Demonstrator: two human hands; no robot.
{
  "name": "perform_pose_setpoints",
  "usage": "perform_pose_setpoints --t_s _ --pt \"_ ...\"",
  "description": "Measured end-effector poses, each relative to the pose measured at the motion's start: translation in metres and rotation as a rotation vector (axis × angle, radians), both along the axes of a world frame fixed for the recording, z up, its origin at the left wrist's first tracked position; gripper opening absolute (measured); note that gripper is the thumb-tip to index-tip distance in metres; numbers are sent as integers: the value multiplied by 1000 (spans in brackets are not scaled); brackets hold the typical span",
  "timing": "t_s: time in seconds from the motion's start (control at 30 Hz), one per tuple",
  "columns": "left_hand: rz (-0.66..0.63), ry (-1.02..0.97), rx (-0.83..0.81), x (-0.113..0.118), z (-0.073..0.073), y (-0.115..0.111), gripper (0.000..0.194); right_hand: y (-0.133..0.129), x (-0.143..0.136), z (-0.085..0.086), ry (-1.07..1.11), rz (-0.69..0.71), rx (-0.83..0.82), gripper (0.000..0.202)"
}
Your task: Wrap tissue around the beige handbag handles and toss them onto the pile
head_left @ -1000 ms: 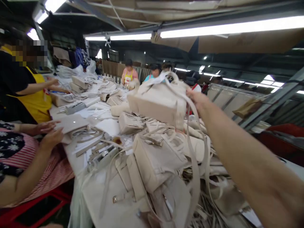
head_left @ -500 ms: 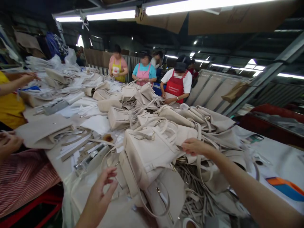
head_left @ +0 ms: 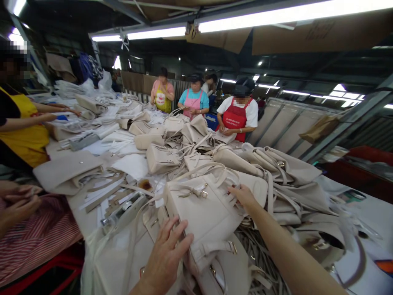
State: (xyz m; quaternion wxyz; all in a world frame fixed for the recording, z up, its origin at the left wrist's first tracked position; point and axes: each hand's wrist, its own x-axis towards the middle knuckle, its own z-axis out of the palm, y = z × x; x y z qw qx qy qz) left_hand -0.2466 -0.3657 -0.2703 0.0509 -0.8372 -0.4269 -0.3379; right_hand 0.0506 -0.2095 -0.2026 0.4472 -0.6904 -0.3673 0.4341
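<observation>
A beige handbag point(head_left: 205, 213) lies tilted on a pile of similar bags in front of me, its handle loop towards the far side and a buckled strap at the near end. My left hand point(head_left: 170, 250) rests on its near left side, fingers spread and outstretched. At its far right edge, close to the handle, my right hand point(head_left: 244, 196) has its fingers bent onto the bag; their tips are partly hidden. Beneath and beside the bag are more beige pieces and a bundle of thin straps point(head_left: 258, 254).
Beige bags point(head_left: 236, 157) are heaped across the table. Cut strips point(head_left: 104, 190) and a grey bag piece point(head_left: 69, 172) lie to the left. Co-workers stand opposite, one in a red apron point(head_left: 235, 116); another in a yellow apron point(head_left: 24, 137) is at left. A nearby person's hands point(head_left: 21, 200) show at lower left.
My left hand has moved right and onto the bag's side. My right hand has closed in on the bag's far right edge. The view has shifted, and the bag's near end has swung right.
</observation>
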Motion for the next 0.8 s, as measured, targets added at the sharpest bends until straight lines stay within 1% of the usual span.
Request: perform_pose_setpoints --t_s 0.07,0.1,0.17,0.23,0.3,0.33,0.37,0.4,0.43,0.47,0.5,0.53,0.57,0.6,0.63,0.67,0.7,0.73,0.77,0.8 --pt "14 -18 54 0 -3 -3 52 0 -9 11 114 -11 96 25" --pt "19 -34 72 -1 -5 -3 51 -2 -11 21 177 1 137 24" --pt "23 -75 78 -5 -11 -3 48 -8 -15 47 300 60 185 23" --pt "20 -145 40 -16 -16 -2 46 -22 -19 82 394 137 191 22" --pt "-2 -239 -94 -31 -13 -3 46 -45 -27 120 494 227 174 15" --pt "-21 -296 -200 -40 -8 -4 46 -60 -34 139 552 275 164 10" --pt "-39 -362 -325 -49 1 -7 45 -77 -43 158 649 346 148 8" --pt "-56 -435 -455 -56 14 -10 43 -95 -55 176 741 403 143 10" --pt "-68 -525 -566 -62 30 -16 38 -114 -69 192 796 420 154 15" --pt "-78 -624 -655 -65 50 -22 35 -133 -84 207 826 410 176 23" --pt "-93 -741 -689 -66 72 -30 33 -151 -101 220 844 393 220 30" --pt "-137 -854 -701 -65 96 -38 34 -169 -118 230 848 377 280 33" --pt "-209 -954 -668 -61 120 -48 43 -185 -133 239 848 360 332 35" --pt "-315 -964 -680 -56 143 -58 58 -199 -148 245 864 341 384 35" --pt "-382 -935 -680 -49 164 -69 71 -213 -160 248 893 349 448 33" --pt "-420 -887 -681 -41 182 -79 81 -226 -169 250 922 382 518 31" --pt "-437 -824 -708 -34 198 -90 90 -238 -176 249 944 433 589 29" --pt "-460 -751 -748 -27 209 -99 96 -249 -180 246 954 494 659 30" --pt "-456 -695 -777 -21 217 -109 96 -260 -180 241 945 540 714 30" --pt "-441 -640 -795 -16 221 -116 91 -271 -179 235 906 553 730 31"
